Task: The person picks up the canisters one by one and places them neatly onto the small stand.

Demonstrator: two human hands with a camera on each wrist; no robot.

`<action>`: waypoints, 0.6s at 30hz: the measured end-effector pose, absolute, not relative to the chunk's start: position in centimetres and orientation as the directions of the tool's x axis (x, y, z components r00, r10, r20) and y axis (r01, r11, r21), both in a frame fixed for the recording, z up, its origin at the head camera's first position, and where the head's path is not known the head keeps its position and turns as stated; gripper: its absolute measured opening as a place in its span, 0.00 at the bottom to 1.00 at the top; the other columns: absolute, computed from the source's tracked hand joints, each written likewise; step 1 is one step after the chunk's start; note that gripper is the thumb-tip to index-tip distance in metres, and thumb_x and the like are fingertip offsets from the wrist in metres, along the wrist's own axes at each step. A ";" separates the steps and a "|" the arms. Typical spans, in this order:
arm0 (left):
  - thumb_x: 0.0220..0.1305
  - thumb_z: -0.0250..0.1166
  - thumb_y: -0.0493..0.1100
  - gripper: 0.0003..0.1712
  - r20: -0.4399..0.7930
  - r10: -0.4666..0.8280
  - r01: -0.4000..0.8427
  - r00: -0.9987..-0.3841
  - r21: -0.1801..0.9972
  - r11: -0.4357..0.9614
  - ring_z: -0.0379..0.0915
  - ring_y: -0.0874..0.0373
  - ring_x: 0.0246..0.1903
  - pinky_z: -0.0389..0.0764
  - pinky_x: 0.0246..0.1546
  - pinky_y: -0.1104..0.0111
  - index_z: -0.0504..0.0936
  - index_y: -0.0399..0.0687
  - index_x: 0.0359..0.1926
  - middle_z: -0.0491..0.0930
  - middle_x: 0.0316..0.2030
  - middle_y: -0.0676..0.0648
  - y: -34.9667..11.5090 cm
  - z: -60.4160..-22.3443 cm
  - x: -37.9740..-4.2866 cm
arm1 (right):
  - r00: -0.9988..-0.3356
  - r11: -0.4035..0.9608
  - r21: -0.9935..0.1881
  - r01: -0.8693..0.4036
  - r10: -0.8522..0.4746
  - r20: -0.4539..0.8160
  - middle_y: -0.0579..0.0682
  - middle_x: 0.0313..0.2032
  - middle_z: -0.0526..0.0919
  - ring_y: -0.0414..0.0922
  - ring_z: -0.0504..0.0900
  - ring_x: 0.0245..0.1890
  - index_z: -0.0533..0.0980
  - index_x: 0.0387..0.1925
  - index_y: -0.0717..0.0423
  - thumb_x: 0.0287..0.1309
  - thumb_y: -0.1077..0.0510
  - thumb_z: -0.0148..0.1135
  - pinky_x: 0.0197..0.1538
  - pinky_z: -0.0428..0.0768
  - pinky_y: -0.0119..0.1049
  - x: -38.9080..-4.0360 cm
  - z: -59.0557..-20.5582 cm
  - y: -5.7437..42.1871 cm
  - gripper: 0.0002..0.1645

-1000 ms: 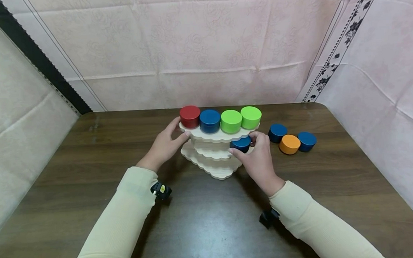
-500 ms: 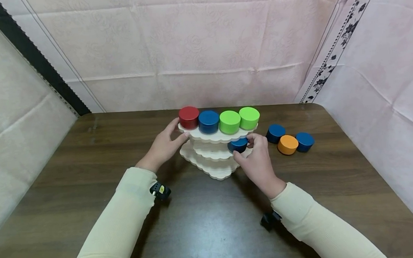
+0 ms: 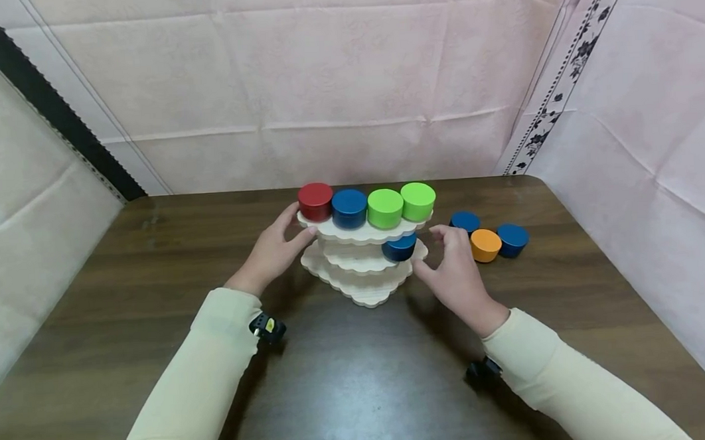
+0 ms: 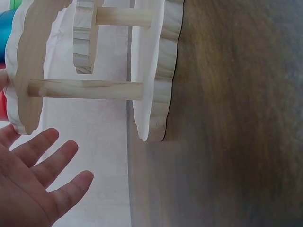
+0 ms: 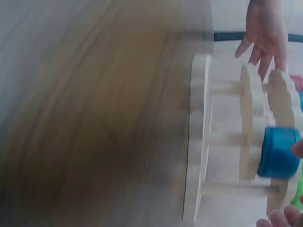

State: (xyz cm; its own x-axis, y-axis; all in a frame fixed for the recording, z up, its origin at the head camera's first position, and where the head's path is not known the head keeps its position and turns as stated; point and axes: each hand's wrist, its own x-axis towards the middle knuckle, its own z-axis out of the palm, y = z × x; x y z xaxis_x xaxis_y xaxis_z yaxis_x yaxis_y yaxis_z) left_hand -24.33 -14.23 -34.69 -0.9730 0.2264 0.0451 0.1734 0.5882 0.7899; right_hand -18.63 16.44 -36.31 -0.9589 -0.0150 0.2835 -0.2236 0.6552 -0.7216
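A white wooden tiered stand (image 3: pixel 365 287) with scalloped edges stands on the table. Its top tier bears a red cylinder (image 3: pixel 316 202), a blue cylinder (image 3: pixel 349 208) and two light-green cylinders (image 3: pixel 384 208). On the middle tier, at the right, sits another blue cylinder (image 3: pixel 398 248), also seen in the right wrist view (image 5: pixel 279 152). My left hand (image 3: pixel 270 254) holds the left corner of the top tier between thumb and forefinger, its other fingers spread in the left wrist view. Just right of the stand, my right hand (image 3: pixel 460 277) has thumb and fingers apart, holding nothing.
Beyond my right hand, two blue cylinders (image 3: pixel 513 240) and an orange cylinder (image 3: pixel 486 245) lie close together on the brown wooden table (image 3: pixel 349 386). A pale patterned cloth (image 3: pixel 333 81) hangs behind the table's far edge. Wooden posts (image 4: pixel 85 89) separate the stand's tiers.
My right hand has let go of the blue cylinder on the middle tier and drawn away to the right. The left hand keeps its place on the stand; the head view has shifted slightly.
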 end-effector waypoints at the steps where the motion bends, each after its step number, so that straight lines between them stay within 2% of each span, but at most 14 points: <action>1: 0.66 0.54 0.65 0.46 0.043 0.225 0.171 -0.973 0.791 0.588 0.54 0.43 0.69 0.60 0.64 0.41 0.47 0.56 0.77 0.57 0.72 0.43 -14.2 -34.7 -24.3 | -0.960 0.672 -0.708 -0.218 -0.018 0.279 0.62 0.56 0.63 0.57 0.66 0.55 0.62 0.61 0.67 0.54 0.58 0.67 0.56 0.73 0.50 -18.7 -36.2 16.9 0.36; 10: 0.66 0.54 0.66 0.46 0.039 0.226 0.168 -0.973 0.792 0.587 0.55 0.43 0.69 0.61 0.64 0.41 0.46 0.57 0.77 0.59 0.71 0.43 -14.2 -34.8 -24.5 | -0.947 0.803 -0.538 -0.256 -0.097 0.306 0.67 0.63 0.59 0.62 0.58 0.63 0.61 0.64 0.68 0.56 0.57 0.66 0.63 0.65 0.61 -19.5 -35.9 21.1 0.38; 18: 0.66 0.54 0.65 0.45 0.037 0.224 0.165 -0.974 0.792 0.588 0.55 0.43 0.69 0.62 0.63 0.41 0.46 0.58 0.77 0.57 0.71 0.43 -14.3 -34.9 -24.4 | -0.956 0.854 -0.466 -0.229 -0.108 0.272 0.69 0.63 0.59 0.64 0.58 0.61 0.58 0.66 0.69 0.57 0.57 0.64 0.61 0.66 0.63 -20.2 -36.1 24.1 0.40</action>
